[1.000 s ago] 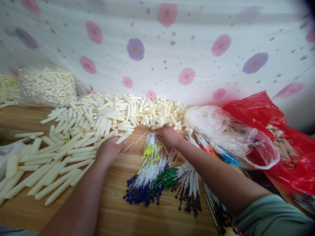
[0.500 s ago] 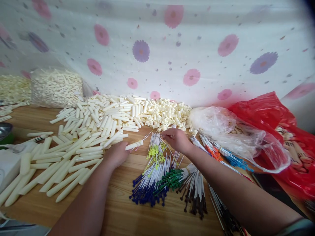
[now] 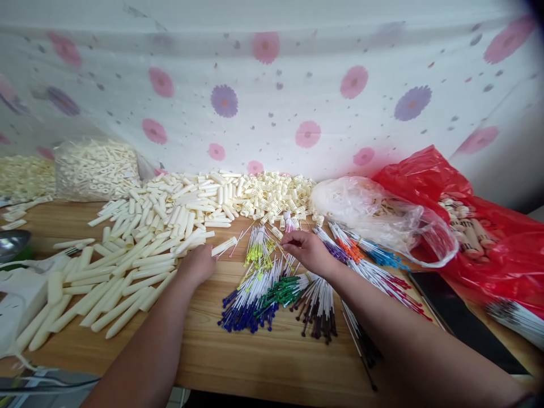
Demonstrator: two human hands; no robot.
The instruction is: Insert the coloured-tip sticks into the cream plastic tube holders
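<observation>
My left hand (image 3: 198, 264) is closed on a short cream plastic tube (image 3: 224, 246) that juts out to the right, just over the wooden table (image 3: 272, 362). My right hand (image 3: 306, 250) is curled over the fan of thin white refill sticks with coloured tips (image 3: 272, 289), its fingers pinched at the yellow-tipped bunch (image 3: 257, 255); what they hold is too small to make out. A heap of cream tubes (image 3: 178, 207) lies behind my left hand. A pile of small cream ribbed pieces (image 3: 276, 195) sits beyond my right hand.
Long cream tapered barrels (image 3: 110, 283) spread at the left. A clear bag of cream parts (image 3: 97, 168) stands at the back left. A clear plastic bag (image 3: 374, 218) and a red bag (image 3: 476, 226) lie at the right. A flowered cloth (image 3: 272, 96) hangs behind.
My right hand drew back from the ribbed-piece pile toward the coloured sticks. My left hand lifted the short tube off the heap and moved it right. The view shifted.
</observation>
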